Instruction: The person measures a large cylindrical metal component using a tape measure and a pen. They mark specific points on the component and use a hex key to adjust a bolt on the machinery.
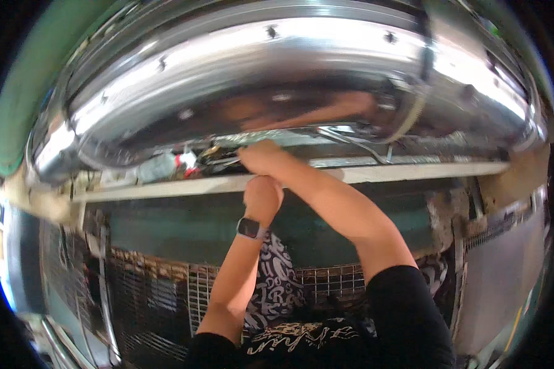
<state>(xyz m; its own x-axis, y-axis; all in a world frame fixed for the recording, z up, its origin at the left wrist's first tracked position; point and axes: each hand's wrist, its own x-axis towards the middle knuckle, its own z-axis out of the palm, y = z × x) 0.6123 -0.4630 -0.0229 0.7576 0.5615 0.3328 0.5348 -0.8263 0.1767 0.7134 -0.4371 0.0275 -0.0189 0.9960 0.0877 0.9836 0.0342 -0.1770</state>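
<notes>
My right hand reaches over the pale rail into the narrow tray beneath a large shiny metal cylinder. Its fingers are curled beside some metal tools, and what they hold, if anything, is hidden. Just below it, my left hand is closed at the rail's near side, with a watch on that wrist. I cannot see what is in the left fingers. The two hands sit close together, the right forearm passing over at the upper right.
A red and white item and a crumpled grey cloth or bag lie left in the tray. A bent metal rod lies to the right. Below the rail are a green panel and a wire mesh.
</notes>
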